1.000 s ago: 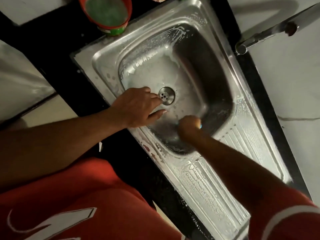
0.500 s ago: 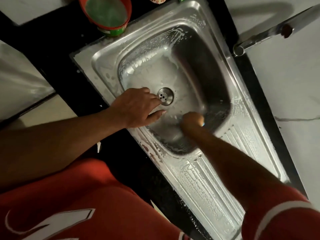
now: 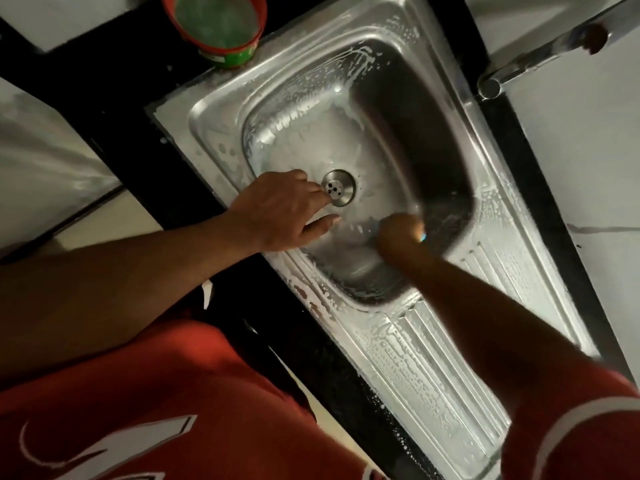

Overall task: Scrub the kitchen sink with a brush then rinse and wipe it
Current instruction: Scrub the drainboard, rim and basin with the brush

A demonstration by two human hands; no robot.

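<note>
1. Sink [image 3: 211, 112]: a stainless steel unit set into a black countertop [image 3: 104, 74]. It runs diagonally through the head view, with the basin at the upper centre and the drainboard [image 3: 450, 344] at the lower right.
2. Left hand [image 3: 280, 213]: open, palm down, fingers straight. It rests on the basin's near-left rim and the fingers reach out over the basin. From this angle the fingertips overlap the edge of the drain [image 3: 341, 192]. Whether they touch it cannot be told.
3. Right hand [image 3: 398, 237]: curled into a fist low inside the basin at the near-right wall, and motion-blurred. It grips the brush [image 3: 422, 237], of which only a small pale-blue tip shows past the knuckles. The rest is hidden.
4. Arms: both forearms enter from the bottom edge. The right one crosses the drainboard.
5. Sleeve [image 3: 571, 441]: red with a white band, on the right arm. A red garment [image 3: 166, 403] with white markings fills the lower left.
6. Basin surface: white foam streaks the far and left walls and the floor around the drain. Foam also lies on the rim and in the drainboard ridges.
7. Faucet [image 3: 540, 53]: a metal spout at the upper right, its outlet at the sink's right edge.
8. Red tub [image 3: 221, 36]: it holds green contents and stands on the countertop, touching the sink's far-left edge.
</note>
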